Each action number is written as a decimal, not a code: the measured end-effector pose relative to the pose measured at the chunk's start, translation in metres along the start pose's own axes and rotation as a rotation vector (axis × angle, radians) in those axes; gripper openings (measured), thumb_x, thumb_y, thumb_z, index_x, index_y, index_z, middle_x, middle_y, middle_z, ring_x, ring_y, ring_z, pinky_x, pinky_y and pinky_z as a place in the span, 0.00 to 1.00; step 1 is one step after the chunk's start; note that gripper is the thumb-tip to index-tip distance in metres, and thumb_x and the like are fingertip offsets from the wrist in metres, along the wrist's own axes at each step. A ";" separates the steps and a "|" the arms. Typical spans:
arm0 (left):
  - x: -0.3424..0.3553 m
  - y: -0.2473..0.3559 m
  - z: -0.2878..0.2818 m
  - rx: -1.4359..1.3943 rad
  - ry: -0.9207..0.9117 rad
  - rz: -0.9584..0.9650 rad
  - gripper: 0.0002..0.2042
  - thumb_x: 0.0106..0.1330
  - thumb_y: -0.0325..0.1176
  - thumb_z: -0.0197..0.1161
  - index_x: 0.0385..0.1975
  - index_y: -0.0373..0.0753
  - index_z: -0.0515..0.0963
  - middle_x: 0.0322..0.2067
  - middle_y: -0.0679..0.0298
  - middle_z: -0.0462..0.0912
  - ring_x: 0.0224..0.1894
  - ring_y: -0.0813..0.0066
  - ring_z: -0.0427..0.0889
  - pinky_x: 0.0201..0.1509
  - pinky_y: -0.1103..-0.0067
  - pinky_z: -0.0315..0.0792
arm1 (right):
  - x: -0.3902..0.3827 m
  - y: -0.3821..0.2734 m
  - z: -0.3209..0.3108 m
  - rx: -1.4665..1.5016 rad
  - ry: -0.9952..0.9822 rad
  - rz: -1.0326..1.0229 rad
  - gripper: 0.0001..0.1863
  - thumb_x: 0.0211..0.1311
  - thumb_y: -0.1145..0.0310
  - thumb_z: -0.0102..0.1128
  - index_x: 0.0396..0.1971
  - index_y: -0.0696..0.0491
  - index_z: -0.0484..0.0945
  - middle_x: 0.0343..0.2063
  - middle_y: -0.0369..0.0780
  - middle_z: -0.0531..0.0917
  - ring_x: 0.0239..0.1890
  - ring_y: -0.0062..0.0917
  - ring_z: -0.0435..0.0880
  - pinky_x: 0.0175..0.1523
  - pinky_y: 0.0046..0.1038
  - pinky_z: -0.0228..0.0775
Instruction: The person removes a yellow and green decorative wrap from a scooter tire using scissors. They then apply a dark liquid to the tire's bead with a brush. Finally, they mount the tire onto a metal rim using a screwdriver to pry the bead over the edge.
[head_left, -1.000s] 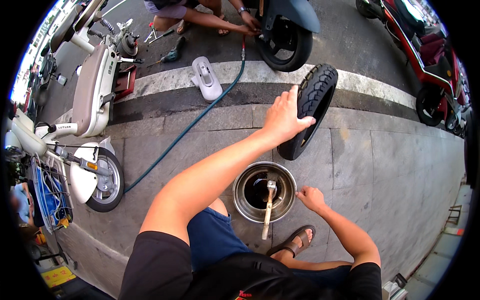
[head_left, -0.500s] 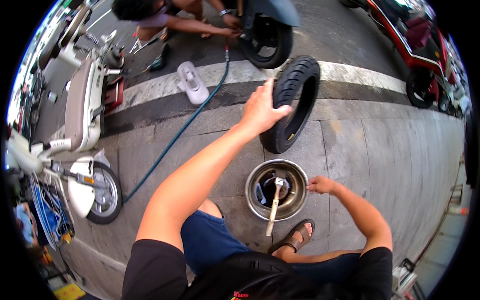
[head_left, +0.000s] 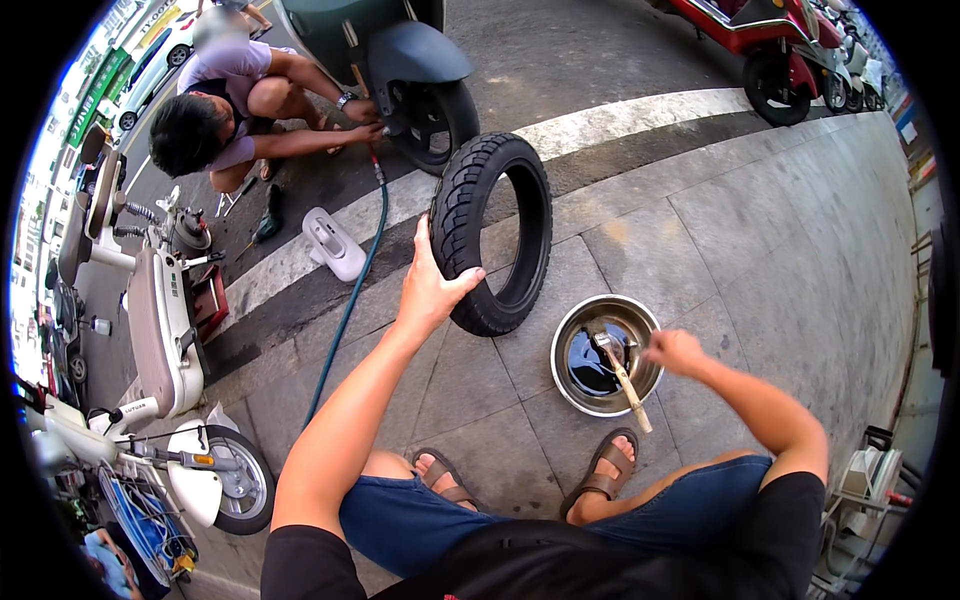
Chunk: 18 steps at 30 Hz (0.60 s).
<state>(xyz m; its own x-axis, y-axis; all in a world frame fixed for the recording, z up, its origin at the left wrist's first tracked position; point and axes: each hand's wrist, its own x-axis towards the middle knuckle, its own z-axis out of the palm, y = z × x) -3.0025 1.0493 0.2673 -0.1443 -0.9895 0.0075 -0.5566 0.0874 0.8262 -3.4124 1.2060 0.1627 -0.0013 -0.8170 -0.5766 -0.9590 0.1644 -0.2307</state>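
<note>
My left hand (head_left: 441, 282) grips the tread of a black tyre (head_left: 534, 235) standing upright on the paving, thumb over its near side. To its lower right sits a steel bowl (head_left: 573, 397) of dark liquid, with a wooden-handled brush (head_left: 627, 389) lying across it, handle over the near rim. My right hand (head_left: 675, 352) is at the bowl's right rim, fingers bent and blurred; whether it grips anything is unclear.
A co-worker (head_left: 210, 140) crouches at a dark scooter (head_left: 420, 55), hands near its wheel. A teal hose (head_left: 346, 320), grey plastic part (head_left: 333, 243) and tool (head_left: 268, 215) lie nearby. White scooters (head_left: 160, 335) stand left, a red scooter (head_left: 745, 35) upper right.
The view has shifted. The tyre and my left hand now sit left of the bowl rather than above it. My right hand stays by the rim, now blurred.
</note>
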 end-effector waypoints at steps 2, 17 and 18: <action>-0.002 0.005 0.009 -0.014 0.027 -0.002 0.51 0.47 0.39 0.73 0.69 0.35 0.45 0.58 0.41 0.70 0.58 0.50 0.74 0.62 0.67 0.67 | -0.022 -0.017 0.021 -0.032 -0.015 -0.033 0.26 0.50 0.42 0.64 0.33 0.52 0.76 0.30 0.44 0.84 0.36 0.40 0.84 0.40 0.41 0.75; 0.000 0.020 -0.025 0.188 0.002 -0.044 0.43 0.45 0.44 0.74 0.63 0.37 0.64 0.52 0.44 0.74 0.54 0.59 0.76 0.58 0.74 0.68 | -0.022 0.011 0.080 -0.061 -0.039 -0.128 0.36 0.46 0.52 0.69 0.50 0.56 0.64 0.35 0.48 0.82 0.37 0.42 0.84 0.39 0.44 0.75; 0.004 0.023 -0.024 0.123 -0.011 -0.022 0.42 0.46 0.44 0.73 0.63 0.36 0.64 0.52 0.45 0.74 0.54 0.61 0.76 0.58 0.75 0.68 | -0.004 0.015 0.077 -0.066 0.025 -0.120 0.33 0.45 0.57 0.68 0.49 0.55 0.65 0.32 0.48 0.83 0.36 0.44 0.83 0.39 0.44 0.74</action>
<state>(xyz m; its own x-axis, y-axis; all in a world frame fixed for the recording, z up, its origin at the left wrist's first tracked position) -2.9965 1.0445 0.2997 -0.1395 -0.9901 -0.0161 -0.6558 0.0801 0.7507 -3.4053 1.2546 0.1016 0.1083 -0.8423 -0.5280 -0.9693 0.0285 -0.2443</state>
